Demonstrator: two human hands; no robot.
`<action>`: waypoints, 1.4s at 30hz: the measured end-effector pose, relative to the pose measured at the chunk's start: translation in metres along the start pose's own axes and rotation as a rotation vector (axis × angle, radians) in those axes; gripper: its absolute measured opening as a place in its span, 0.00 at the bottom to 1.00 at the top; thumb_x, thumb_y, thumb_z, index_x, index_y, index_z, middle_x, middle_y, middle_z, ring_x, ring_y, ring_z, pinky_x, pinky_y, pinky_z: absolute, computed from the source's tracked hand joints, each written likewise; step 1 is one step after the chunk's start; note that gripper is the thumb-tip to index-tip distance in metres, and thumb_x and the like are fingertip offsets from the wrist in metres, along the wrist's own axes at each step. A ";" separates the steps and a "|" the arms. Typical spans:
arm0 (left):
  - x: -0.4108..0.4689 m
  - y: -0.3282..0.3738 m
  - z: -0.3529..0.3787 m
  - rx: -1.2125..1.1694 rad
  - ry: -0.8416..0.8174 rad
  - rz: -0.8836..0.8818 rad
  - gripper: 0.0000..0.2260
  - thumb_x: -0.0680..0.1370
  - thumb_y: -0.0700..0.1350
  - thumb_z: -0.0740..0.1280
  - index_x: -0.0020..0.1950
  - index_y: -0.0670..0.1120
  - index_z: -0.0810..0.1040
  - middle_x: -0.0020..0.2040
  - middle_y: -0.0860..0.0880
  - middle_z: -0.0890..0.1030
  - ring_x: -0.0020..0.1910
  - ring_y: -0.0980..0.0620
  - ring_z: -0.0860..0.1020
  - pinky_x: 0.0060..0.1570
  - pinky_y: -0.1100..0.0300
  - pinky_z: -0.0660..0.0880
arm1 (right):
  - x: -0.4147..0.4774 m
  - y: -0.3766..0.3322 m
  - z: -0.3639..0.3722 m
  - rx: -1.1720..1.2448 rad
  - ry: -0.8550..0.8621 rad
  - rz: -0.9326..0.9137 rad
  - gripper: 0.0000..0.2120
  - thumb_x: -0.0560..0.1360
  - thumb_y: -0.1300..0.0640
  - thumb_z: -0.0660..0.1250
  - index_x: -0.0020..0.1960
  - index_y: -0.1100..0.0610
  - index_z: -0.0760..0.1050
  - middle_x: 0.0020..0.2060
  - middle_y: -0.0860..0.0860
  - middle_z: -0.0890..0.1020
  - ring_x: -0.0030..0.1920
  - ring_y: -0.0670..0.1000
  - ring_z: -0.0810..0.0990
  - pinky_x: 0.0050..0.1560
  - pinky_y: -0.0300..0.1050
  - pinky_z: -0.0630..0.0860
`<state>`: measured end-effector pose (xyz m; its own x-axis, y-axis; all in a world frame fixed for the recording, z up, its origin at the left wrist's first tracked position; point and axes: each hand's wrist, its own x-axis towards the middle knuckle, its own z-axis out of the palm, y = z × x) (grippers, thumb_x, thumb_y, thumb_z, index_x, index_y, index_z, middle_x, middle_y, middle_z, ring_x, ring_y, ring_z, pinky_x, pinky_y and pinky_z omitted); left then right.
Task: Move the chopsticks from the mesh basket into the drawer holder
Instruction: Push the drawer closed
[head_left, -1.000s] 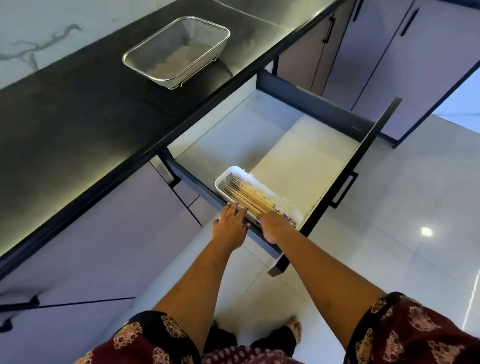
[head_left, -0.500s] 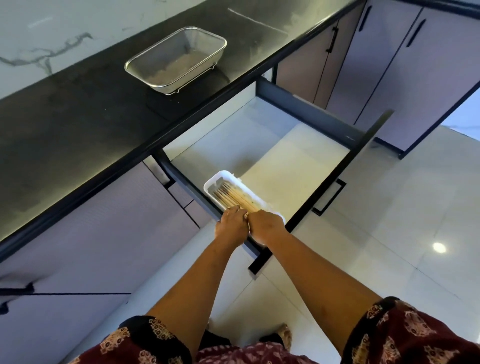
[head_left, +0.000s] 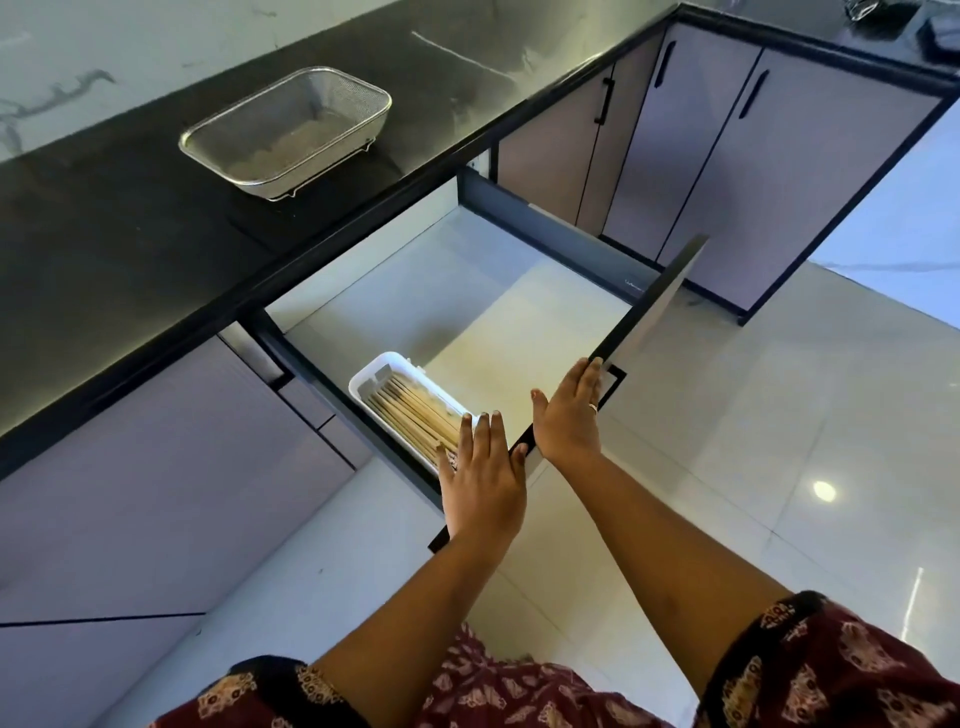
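Several wooden chopsticks (head_left: 415, 415) lie in a white plastic holder (head_left: 382, 364) at the front left corner of the pulled-out drawer (head_left: 519, 322). The steel mesh basket (head_left: 285, 130) sits on the black countertop with nothing visible inside. My left hand (head_left: 483, 483) is flat with fingers apart, hovering over the near end of the holder and hiding it. My right hand (head_left: 569, 415) is flat with its palm against the top edge of the drawer front (head_left: 649, 306). Neither hand holds anything.
The black countertop (head_left: 130, 249) runs along the left above grey cabinet fronts. More grey cabinets with black handles (head_left: 727, 156) stand at the back right. A glossy white tiled floor (head_left: 779, 467) lies to the right of the drawer.
Both hands have left the chopsticks and holder. The left hand drew back and opened flat; the right hand moved right onto the drawer front's top edge.
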<state>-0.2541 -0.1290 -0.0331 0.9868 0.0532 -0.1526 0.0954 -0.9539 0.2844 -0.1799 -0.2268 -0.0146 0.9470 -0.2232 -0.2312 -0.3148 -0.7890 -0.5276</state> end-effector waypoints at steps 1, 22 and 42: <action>0.000 0.000 0.002 0.031 0.008 0.016 0.27 0.80 0.59 0.37 0.78 0.51 0.43 0.79 0.51 0.47 0.77 0.51 0.39 0.72 0.46 0.37 | 0.002 -0.002 0.001 0.034 -0.004 0.019 0.37 0.81 0.49 0.55 0.76 0.64 0.36 0.76 0.60 0.37 0.77 0.59 0.40 0.74 0.49 0.54; 0.107 -0.103 -0.055 0.297 0.194 0.031 0.31 0.79 0.61 0.42 0.77 0.45 0.50 0.78 0.47 0.57 0.78 0.49 0.51 0.74 0.44 0.48 | 0.104 -0.078 0.005 -0.693 -0.241 -0.484 0.35 0.79 0.37 0.46 0.78 0.54 0.37 0.78 0.50 0.43 0.77 0.57 0.41 0.69 0.61 0.62; 0.234 -0.182 -0.107 0.355 0.241 -0.240 0.36 0.80 0.48 0.55 0.74 0.45 0.29 0.76 0.47 0.31 0.74 0.45 0.30 0.66 0.38 0.27 | 0.233 -0.228 0.023 -0.815 0.031 -1.007 0.50 0.71 0.55 0.72 0.78 0.55 0.38 0.78 0.53 0.49 0.77 0.54 0.51 0.74 0.57 0.54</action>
<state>-0.0271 0.0885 -0.0191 0.9485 0.3109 0.0609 0.3151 -0.9458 -0.0789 0.1109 -0.0852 0.0328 0.7477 0.6641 -0.0009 0.6518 -0.7336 0.1920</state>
